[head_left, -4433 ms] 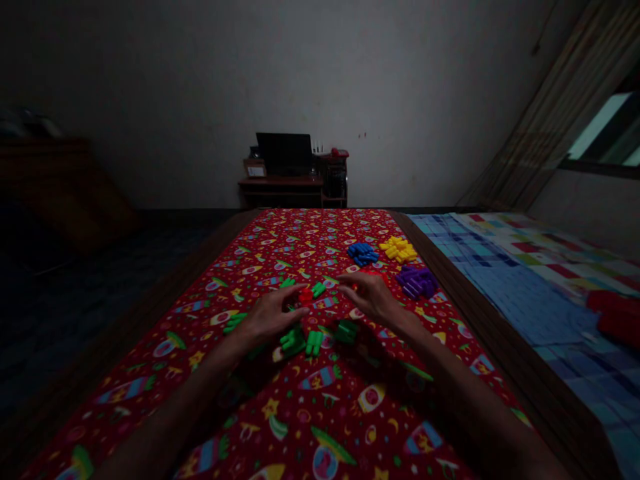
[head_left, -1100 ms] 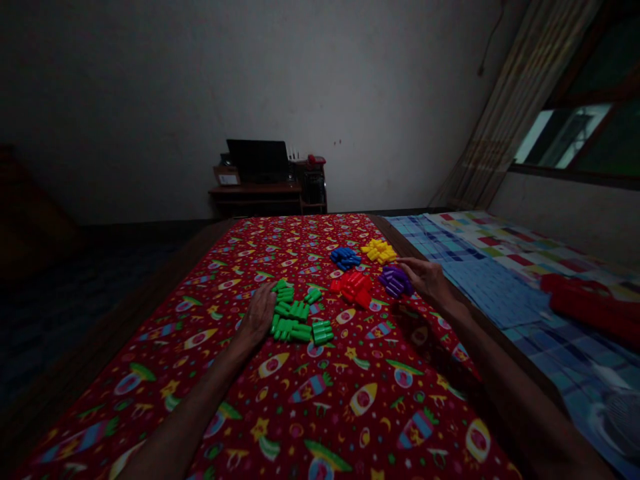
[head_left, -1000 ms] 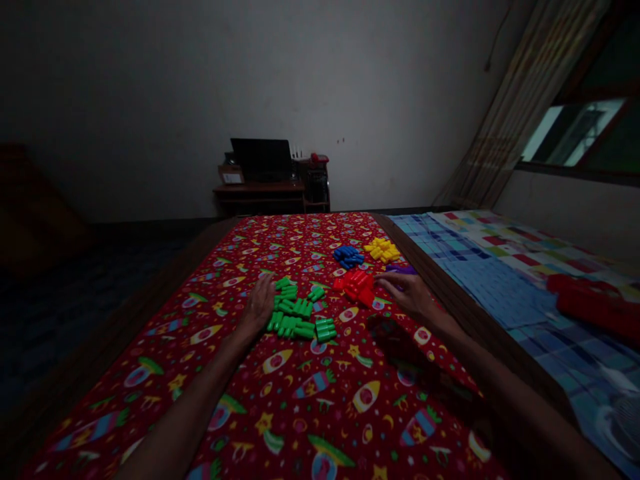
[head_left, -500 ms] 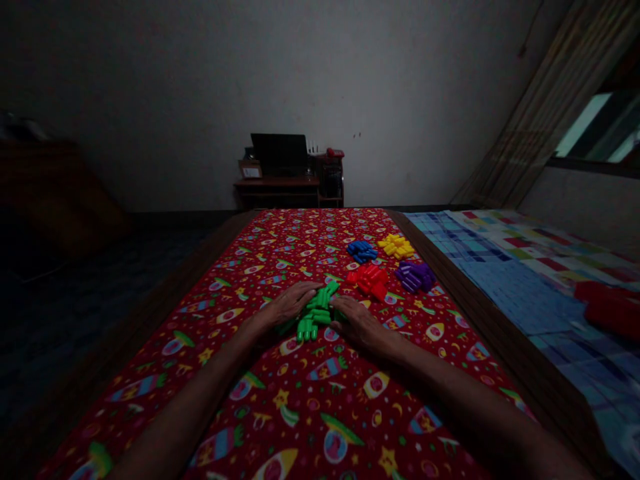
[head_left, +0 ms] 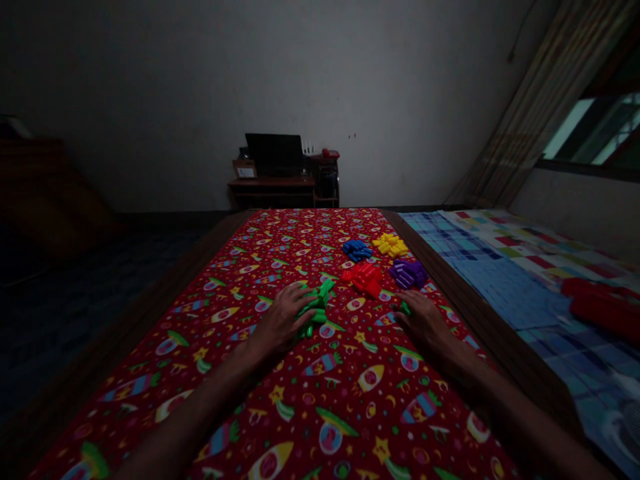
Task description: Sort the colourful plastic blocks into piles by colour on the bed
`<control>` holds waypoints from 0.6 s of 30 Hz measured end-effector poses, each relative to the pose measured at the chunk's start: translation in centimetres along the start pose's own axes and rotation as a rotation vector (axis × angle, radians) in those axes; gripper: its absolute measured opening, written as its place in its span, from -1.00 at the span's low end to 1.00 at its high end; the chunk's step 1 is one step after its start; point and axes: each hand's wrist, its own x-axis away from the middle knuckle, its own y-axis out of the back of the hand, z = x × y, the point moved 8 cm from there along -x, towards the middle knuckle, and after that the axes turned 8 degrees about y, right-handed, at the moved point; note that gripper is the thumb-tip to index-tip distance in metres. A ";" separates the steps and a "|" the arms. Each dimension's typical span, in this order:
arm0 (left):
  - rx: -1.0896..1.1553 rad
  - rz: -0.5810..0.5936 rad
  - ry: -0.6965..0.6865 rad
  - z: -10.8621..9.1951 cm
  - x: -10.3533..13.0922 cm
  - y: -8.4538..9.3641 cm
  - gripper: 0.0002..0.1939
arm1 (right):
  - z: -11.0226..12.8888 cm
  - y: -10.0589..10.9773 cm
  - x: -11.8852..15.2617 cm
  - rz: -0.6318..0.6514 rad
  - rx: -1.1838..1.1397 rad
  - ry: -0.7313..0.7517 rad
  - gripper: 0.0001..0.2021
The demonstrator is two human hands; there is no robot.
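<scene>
Green blocks (head_left: 320, 315) partly hidden, window (head_left: 597, 130) cropped

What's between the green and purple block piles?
In the head view, the red block pile lies between the green pile and the purple pile.

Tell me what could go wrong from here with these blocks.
The green block at the right hand's fingers is near the purple pile, so it might get mixed in there.
The red pile lies close to the purple one; a nudge could blend them.
The left hand partly covers the green pile, so pieces might shift unseen.
</scene>
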 end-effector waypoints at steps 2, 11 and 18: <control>-0.013 0.049 -0.007 -1.5 -0.5 -0.3 -0.62 | 0.4 0.8 0.0 -0.034 -0.030 -0.011 -0.64; 0.285 0.131 0.153 -5.8 -0.8 -1.4 -0.77 | 10.9 -1.8 -3.4 0.050 -0.431 0.199 -0.49; 0.388 0.097 0.224 -5.7 -1.5 -2.0 -0.75 | 9.2 -3.1 -3.3 0.102 -0.325 0.177 -0.58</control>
